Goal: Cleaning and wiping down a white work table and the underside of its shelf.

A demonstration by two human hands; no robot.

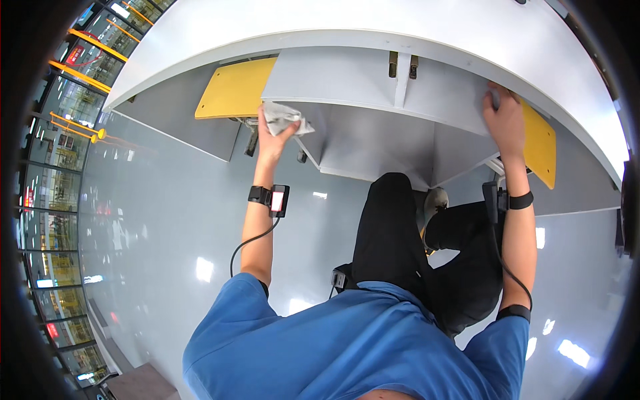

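My left hand (272,139) is closed around a crumpled whitish cloth (285,119). The cloth is at the left front corner of a grey cabinet panel (333,73), under the curved white desktop (373,20). Over on the right, my right hand (505,120) has its thumb and fingers bent around the outer edge of another grey cabinet panel (450,97). Its fingertips are partly hidden beneath the desktop edge. Between the two panels stands a narrow white divider (402,81), with a metal hinge (393,65) on its left and a second hinge (414,67) on its right.
Yellow boards flank the cabinet, one left (235,88) and one right (540,143), with metal supports below. A recessed grey back panel (373,143) is under the cabinet. My bent knees are close to it. Cables run along both forearms from wrist devices (279,201). The floor (167,200) is glossy grey.
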